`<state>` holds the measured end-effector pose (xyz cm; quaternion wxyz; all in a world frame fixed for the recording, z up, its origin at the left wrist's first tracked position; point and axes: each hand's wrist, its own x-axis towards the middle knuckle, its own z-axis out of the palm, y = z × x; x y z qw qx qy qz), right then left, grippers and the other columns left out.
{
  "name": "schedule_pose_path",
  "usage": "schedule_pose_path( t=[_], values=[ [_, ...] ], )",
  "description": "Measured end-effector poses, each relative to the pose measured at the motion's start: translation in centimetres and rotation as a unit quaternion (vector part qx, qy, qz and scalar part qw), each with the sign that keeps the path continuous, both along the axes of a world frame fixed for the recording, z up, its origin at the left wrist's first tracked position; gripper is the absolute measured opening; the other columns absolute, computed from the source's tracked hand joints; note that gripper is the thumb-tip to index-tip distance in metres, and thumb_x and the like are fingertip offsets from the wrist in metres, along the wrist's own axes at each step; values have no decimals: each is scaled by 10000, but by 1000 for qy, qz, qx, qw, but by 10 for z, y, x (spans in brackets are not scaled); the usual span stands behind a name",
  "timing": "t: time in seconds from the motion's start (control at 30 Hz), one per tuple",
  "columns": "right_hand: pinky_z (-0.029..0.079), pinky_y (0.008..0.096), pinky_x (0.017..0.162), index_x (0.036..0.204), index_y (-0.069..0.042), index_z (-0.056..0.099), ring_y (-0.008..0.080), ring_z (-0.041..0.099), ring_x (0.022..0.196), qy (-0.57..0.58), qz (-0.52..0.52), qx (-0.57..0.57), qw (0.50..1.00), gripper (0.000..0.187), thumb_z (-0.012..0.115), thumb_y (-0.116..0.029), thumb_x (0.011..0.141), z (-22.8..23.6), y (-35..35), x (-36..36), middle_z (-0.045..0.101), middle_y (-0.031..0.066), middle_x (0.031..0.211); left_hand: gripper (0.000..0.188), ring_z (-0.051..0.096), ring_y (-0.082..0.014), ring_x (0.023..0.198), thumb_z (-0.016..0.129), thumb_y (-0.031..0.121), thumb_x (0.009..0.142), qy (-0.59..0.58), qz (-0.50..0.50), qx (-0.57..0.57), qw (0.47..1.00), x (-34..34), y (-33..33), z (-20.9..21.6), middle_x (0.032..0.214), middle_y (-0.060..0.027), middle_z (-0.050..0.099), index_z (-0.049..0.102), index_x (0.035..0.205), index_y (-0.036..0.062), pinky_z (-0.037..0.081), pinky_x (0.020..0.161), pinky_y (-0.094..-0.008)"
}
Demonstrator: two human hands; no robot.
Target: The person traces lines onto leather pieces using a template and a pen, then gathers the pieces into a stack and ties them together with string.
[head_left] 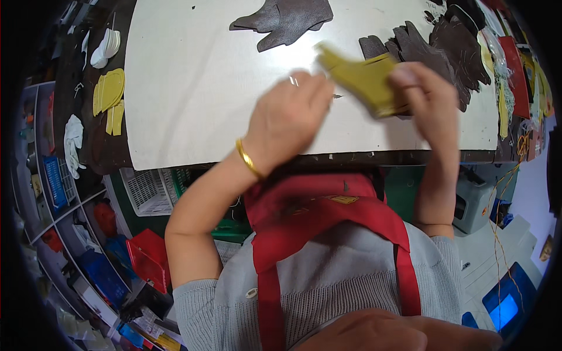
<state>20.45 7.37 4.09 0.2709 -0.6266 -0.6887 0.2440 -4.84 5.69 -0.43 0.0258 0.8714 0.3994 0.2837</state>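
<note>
My right hand (430, 99) pinches a yellow cut piece of leather or fabric (366, 79), held up over the white tabletop (193, 105); motion smears its far end. My left hand (291, 111), with a gold bracelet (248, 157) at the wrist, is apart from the piece, just left of it. Its fingers are curled together and blurred, so whatever they may hold is hidden. Brown leather glove-shaped pieces (287, 20) lie at the far edge of the table. More dark brown pieces (418, 50) are heaped beyond my right hand.
Yellow cut pieces (109, 92) and a white bundle (105, 48) sit on the dark strip left of the white top. A red piece (515, 76) and loose threads lie at the far right. Below are a white basket (146, 190) and a red bin (147, 257).
</note>
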Motion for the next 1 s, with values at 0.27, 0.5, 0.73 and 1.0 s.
schedule_pose_path(
  t=[0.27, 0.5, 0.73, 1.0],
  values=[
    [510, 253, 810, 1129, -20, 724, 84, 628, 864, 58, -164, 158, 972, 279, 610, -262, 1050, 2, 3, 45, 721, 43, 911, 415, 598, -323, 1067, 774, 165, 817, 140, 136, -88, 977, -10, 13, 11, 1123, -151, 636, 612, 1169, 17, 503, 919, -426],
    [518, 247, 716, 1089, -18, 716, 78, 633, 776, 180, 40, -51, 982, 193, 672, -179, 993, -9, -4, -27, 707, 30, 842, 432, 614, -334, 1090, 812, 130, 734, 4, 44, -90, 995, -15, -65, 3, 1131, -124, 634, 669, 1126, 22, 528, 931, -425],
    [542, 345, 716, 1081, -41, 723, 254, 706, 751, 69, 93, -61, 991, 250, 661, -258, 972, -34, 2, -51, 727, 141, 840, 553, 594, -377, 1190, 822, 175, 730, -18, 39, -92, 995, -12, -71, -1, 1213, -192, 639, 652, 1199, -63, 508, 1036, -448],
    [537, 395, 673, 1072, -103, 722, 326, 712, 753, -16, 98, -7, 995, 231, 651, -302, 980, -38, -6, -59, 728, 124, 833, 549, 590, -390, 1204, 815, 167, 748, -8, 45, -108, 993, -13, -71, -5, 1234, -217, 637, 649, 1199, -99, 510, 1038, -451]
  ],
)
